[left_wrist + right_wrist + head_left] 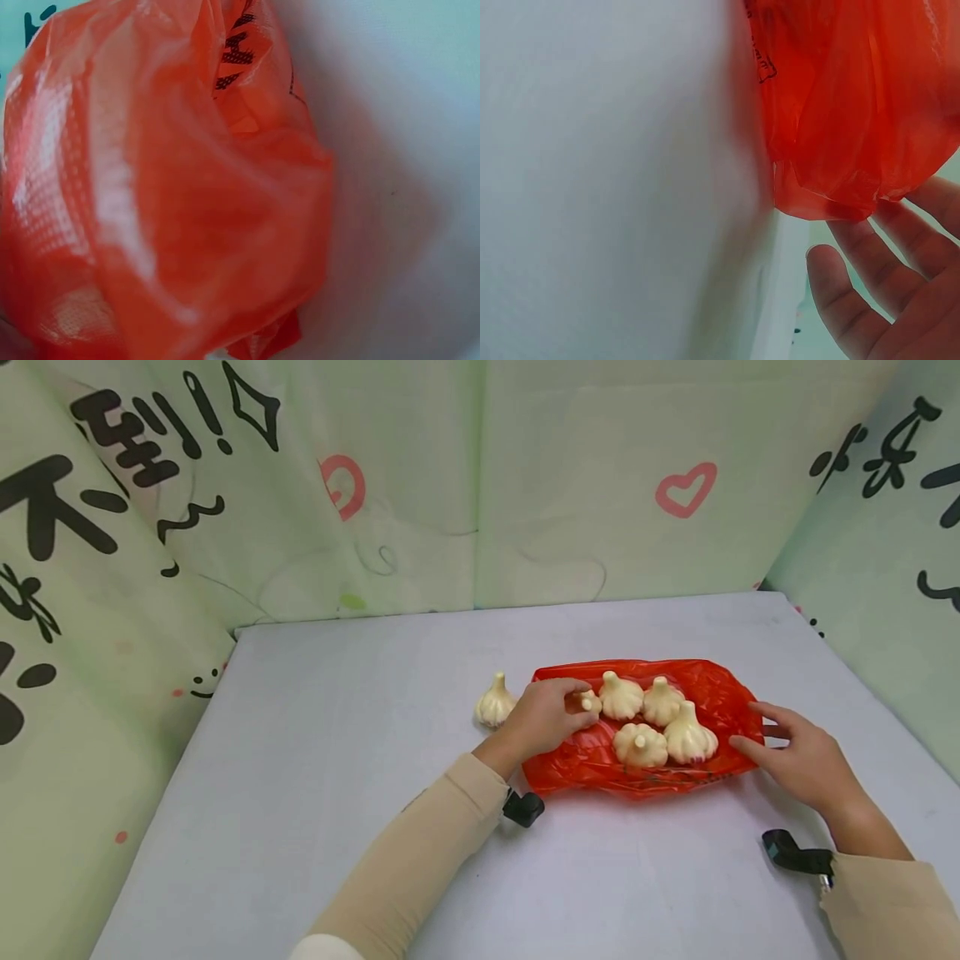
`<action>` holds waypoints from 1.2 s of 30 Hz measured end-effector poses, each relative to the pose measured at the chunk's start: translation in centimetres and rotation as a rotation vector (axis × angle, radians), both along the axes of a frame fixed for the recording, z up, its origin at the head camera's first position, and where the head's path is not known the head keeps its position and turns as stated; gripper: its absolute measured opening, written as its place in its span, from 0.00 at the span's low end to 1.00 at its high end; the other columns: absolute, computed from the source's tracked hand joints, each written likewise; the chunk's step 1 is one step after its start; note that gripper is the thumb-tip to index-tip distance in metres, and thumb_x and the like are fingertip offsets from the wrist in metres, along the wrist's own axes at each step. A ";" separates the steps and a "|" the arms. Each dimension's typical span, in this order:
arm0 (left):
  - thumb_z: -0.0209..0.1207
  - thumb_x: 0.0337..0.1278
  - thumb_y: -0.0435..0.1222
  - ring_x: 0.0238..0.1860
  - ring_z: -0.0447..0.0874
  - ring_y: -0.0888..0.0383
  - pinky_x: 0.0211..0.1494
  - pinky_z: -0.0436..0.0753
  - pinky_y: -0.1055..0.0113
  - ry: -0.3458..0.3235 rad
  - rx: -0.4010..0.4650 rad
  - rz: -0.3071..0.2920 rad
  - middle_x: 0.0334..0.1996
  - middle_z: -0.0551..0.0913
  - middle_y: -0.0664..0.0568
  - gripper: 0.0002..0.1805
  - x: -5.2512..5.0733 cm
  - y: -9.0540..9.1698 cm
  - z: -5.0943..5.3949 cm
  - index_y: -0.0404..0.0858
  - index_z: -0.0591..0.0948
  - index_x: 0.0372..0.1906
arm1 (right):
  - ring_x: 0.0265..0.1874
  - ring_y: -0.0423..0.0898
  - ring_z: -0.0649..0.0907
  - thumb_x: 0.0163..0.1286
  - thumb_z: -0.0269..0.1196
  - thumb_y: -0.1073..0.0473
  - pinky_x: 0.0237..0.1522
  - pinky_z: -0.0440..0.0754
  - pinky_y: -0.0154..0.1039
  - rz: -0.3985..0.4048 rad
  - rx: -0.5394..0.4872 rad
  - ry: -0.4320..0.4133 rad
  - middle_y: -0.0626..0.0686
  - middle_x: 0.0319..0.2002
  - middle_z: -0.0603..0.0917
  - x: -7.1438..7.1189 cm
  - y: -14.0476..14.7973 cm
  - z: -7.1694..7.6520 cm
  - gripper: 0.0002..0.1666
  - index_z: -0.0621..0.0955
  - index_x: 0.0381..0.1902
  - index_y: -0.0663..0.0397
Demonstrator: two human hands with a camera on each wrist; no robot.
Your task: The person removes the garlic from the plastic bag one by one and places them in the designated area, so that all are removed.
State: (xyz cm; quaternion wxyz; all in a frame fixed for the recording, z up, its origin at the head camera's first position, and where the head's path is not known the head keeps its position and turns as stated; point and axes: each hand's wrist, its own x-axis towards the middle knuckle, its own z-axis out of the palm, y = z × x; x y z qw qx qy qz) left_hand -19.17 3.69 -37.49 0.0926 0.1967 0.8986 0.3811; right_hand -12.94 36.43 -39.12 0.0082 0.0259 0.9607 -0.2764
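Observation:
A red plastic bag (592,768) lies spread on the table with several garlic bulbs (639,745) on it. The left hand (543,717) grips one bulb (590,702) at the bag's left side, thumb and fingers curled round it. At the bag's right edge, the right hand (806,760) touches the plastic with fingers spread. In the right wrist view, that hand's relaxed fingers (877,262) rest against the red bag (840,112). Red plastic (187,195) fills much of the left wrist view and hides the left hand's fingertips.
One garlic bulb (495,702) stands on the white table (337,710) to the left of the bag, just beyond the left forearm. Pale green printed cloth (570,485) hangs behind the table and at both sides. Black wrist cameras stick out beneath both wrists.

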 end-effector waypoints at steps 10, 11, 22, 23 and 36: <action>0.64 0.66 0.41 0.54 0.79 0.59 0.58 0.75 0.73 0.068 -0.030 -0.006 0.50 0.86 0.56 0.17 0.0 0.2 -0.3 0.42 0.85 0.57 | 0.53 0.77 0.69 0.73 0.61 0.46 0.37 0.84 0.61 0.003 0.001 0.002 0.80 0.62 0.65 0.1 0.0 -0.1 0.43 0.63 0.70 0.74; 0.64 0.67 0.40 0.54 0.79 0.59 0.59 0.75 0.73 0.073 -0.030 -0.007 0.50 0.86 0.55 0.16 0.0 0.2 -0.3 0.42 0.85 0.56 | 0.53 0.77 0.69 0.73 0.61 0.46 0.37 0.84 0.61 0.003 0.002 0.002 0.80 0.62 0.65 0.1 0.0 -0.1 0.43 0.63 0.70 0.74; 0.62 0.68 0.39 0.55 0.78 0.58 0.60 0.74 0.72 0.079 -0.017 0.003 0.51 0.85 0.54 0.15 -0.1 0.3 -0.4 0.40 0.85 0.56 | 0.54 0.77 0.69 0.74 0.60 0.46 0.37 0.84 0.61 0.004 0.005 -0.005 0.81 0.62 0.65 0.2 -0.2 0.3 0.43 0.62 0.70 0.75; 0.62 0.69 0.39 0.54 0.78 0.58 0.60 0.74 0.72 0.076 -0.012 0.003 0.51 0.85 0.54 0.15 -0.1 0.3 -0.4 0.40 0.85 0.56 | 0.54 0.77 0.69 0.73 0.60 0.46 0.37 0.84 0.61 0.003 0.004 -0.005 0.81 0.63 0.65 0.2 -0.2 0.3 0.43 0.62 0.70 0.74; 0.60 0.70 0.37 0.34 0.75 0.61 0.35 0.74 0.76 0.059 0.180 0.045 0.46 0.85 0.54 0.16 0.4 -0.5 0.6 0.39 0.83 0.59 | 0.55 0.77 0.68 0.74 0.60 0.45 0.39 0.84 0.62 -0.006 -0.013 -0.017 0.80 0.63 0.64 0.3 -0.1 0.3 0.44 0.62 0.71 0.74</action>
